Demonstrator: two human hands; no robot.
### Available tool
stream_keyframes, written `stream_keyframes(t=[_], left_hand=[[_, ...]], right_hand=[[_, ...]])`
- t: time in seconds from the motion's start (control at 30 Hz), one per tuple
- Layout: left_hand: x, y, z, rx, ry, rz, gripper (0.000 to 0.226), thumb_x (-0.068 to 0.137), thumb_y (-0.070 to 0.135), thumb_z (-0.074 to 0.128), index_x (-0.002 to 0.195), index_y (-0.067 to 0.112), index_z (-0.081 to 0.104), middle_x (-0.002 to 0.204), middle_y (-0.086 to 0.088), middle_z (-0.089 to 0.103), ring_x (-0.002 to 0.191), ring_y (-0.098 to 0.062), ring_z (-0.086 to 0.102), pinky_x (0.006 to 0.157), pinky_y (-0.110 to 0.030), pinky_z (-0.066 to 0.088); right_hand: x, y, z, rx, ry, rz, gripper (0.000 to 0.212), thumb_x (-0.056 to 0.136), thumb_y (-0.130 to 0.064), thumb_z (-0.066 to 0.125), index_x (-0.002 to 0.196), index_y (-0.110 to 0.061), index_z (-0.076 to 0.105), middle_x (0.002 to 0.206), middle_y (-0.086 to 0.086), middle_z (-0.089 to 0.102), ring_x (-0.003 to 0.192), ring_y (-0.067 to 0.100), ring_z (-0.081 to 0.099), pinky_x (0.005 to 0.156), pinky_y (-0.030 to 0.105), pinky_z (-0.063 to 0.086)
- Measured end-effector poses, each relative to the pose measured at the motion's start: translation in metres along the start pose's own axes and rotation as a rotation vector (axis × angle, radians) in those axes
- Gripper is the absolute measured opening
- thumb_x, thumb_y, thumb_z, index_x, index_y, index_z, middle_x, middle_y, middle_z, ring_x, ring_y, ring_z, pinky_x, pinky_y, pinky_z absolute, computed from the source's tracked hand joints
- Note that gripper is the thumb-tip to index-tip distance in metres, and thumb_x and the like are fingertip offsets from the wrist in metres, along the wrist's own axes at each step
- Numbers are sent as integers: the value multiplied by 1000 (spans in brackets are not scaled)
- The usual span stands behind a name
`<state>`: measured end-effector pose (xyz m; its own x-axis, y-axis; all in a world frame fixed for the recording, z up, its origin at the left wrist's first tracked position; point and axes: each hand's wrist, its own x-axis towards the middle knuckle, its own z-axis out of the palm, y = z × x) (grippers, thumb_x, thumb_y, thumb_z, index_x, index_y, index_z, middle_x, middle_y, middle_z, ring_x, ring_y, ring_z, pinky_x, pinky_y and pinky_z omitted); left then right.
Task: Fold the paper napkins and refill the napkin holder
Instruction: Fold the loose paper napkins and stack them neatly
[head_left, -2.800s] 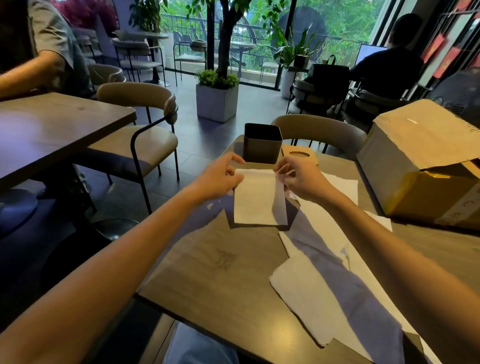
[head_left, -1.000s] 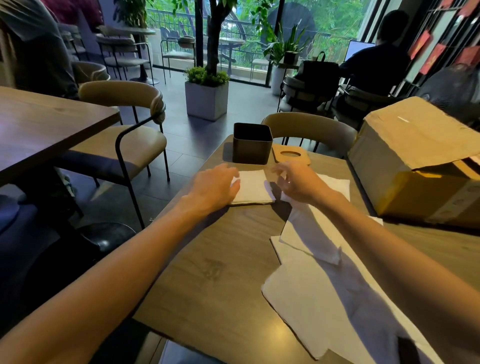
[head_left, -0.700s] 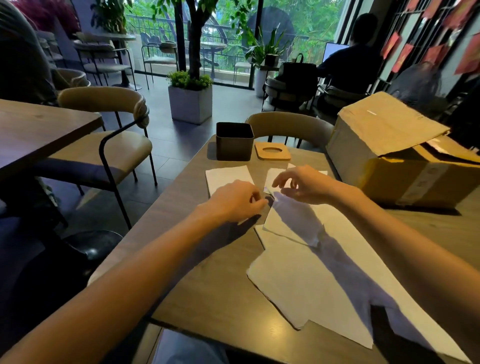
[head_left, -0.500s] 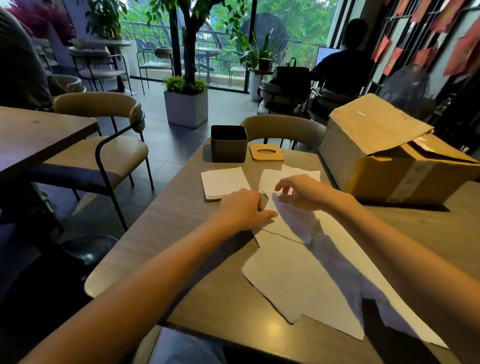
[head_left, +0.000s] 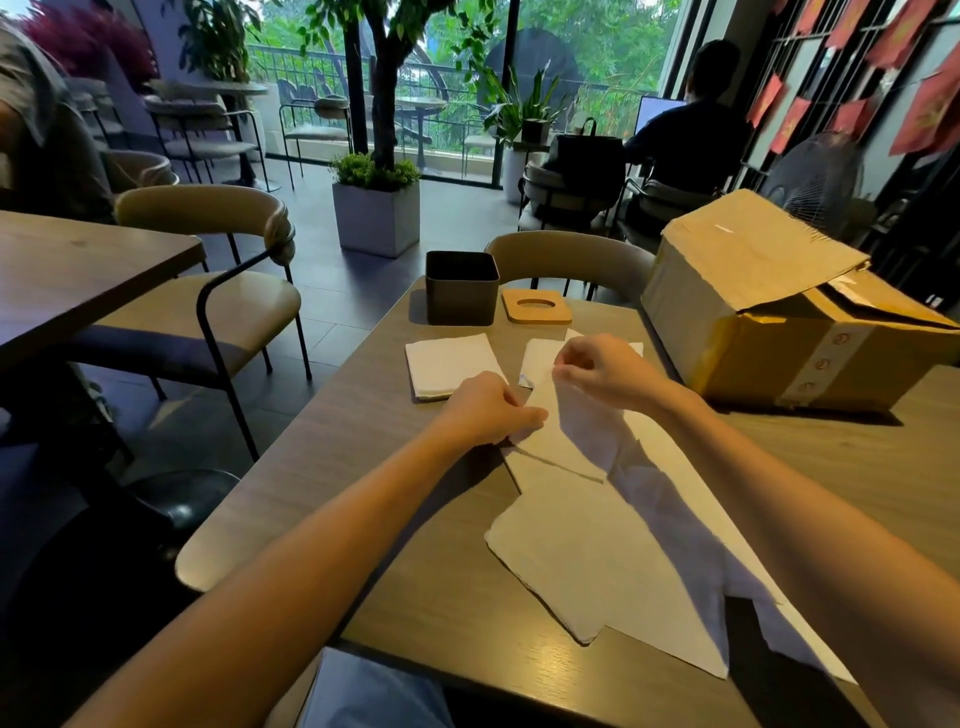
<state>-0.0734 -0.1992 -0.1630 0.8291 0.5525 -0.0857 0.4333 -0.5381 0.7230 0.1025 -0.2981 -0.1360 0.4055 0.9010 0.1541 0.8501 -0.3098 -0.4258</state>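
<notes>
A dark square napkin holder (head_left: 461, 288) stands at the table's far edge, its wooden lid (head_left: 536, 307) lying beside it. A folded white napkin (head_left: 449, 364) lies flat in front of the holder. My left hand (head_left: 485, 410) pinches the near left edge of an unfolded napkin (head_left: 563, 434). My right hand (head_left: 602, 370) pinches that napkin's far edge and lifts it off the table. Several more flat napkins (head_left: 592, 561) lie spread toward me on the right.
A large open cardboard box (head_left: 779, 312) sits on the wooden table (head_left: 322, 483) at the right. A chair (head_left: 571, 257) stands behind the holder, another chair (head_left: 218, 291) and a second table (head_left: 67, 275) at left. People sit in the background.
The folded napkin was pressed flat and left in front of the holder. Both hands moved right to the loose napkins and took hold of one; its far edge now rises.
</notes>
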Motion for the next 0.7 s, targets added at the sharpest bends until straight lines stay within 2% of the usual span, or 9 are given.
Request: stream_keyframes(t=[0.1,0.17,0.23,0.3,0.33,0.4,0.5,0.6,0.7], left_hand=[[3,-4,-8,-62,-37,-28,30,93,36,65,106,9,68,97,-5,69,86,-17,69,77,-27,58],[6,-5,-15,-178,-9,-49,25,93,36,65,100,12,65,91,-4,66,79,-15,67,60,-18,54],[3,0,-25,-342,113,92,38,86,53,67,86,15,63,80,-2,63,72,-11,66,52,-16,50],[8,-4,-32,-521,166,247,34,86,53,66,95,21,63,89,1,67,89,-7,68,64,-17,52],[10,-8,-37,-521,193,176,22,93,42,63,102,21,61,93,4,66,100,-12,67,66,-18,51],[17,-21,-48,-444,306,23,11,99,28,57,105,19,60,93,5,63,103,-18,64,67,-18,48],[35,-43,-62,-331,447,-38,18,99,28,57,109,15,64,102,-5,65,102,-21,61,77,-26,53],[44,-52,-73,-210,554,-53,28,99,30,57,124,18,55,109,0,59,100,-16,56,69,-21,47],[49,-63,-78,-93,636,-48,33,100,31,55,129,23,44,101,-2,61,92,-18,61,69,-26,51]], right_hand=[[3,-1,-3,126,28,19,13,97,-26,63,103,-15,68,94,1,70,86,15,67,76,27,57],[7,-2,-7,153,81,10,15,97,-27,63,104,-15,68,93,-2,68,86,13,65,73,24,54],[11,-7,-8,184,121,-6,14,98,-26,62,102,-13,67,89,-5,66,83,9,63,70,20,47],[18,-12,-6,265,157,-13,15,98,-24,62,104,-11,67,92,-2,67,85,10,64,72,23,50],[24,-16,-4,303,181,-3,17,98,-24,62,106,-10,66,97,1,68,89,13,66,75,26,54],[36,-24,4,345,234,25,17,98,-24,62,109,-11,63,105,3,67,94,16,66,76,26,55],[57,-39,18,327,292,47,11,99,-22,61,107,-15,58,105,3,64,94,16,63,75,23,54],[75,-46,34,289,266,44,12,99,-20,61,110,-14,59,98,3,64,91,20,65,77,31,57],[87,-51,48,303,225,65,15,99,-18,60,114,-14,60,94,-3,60,87,14,63,72,26,55]])
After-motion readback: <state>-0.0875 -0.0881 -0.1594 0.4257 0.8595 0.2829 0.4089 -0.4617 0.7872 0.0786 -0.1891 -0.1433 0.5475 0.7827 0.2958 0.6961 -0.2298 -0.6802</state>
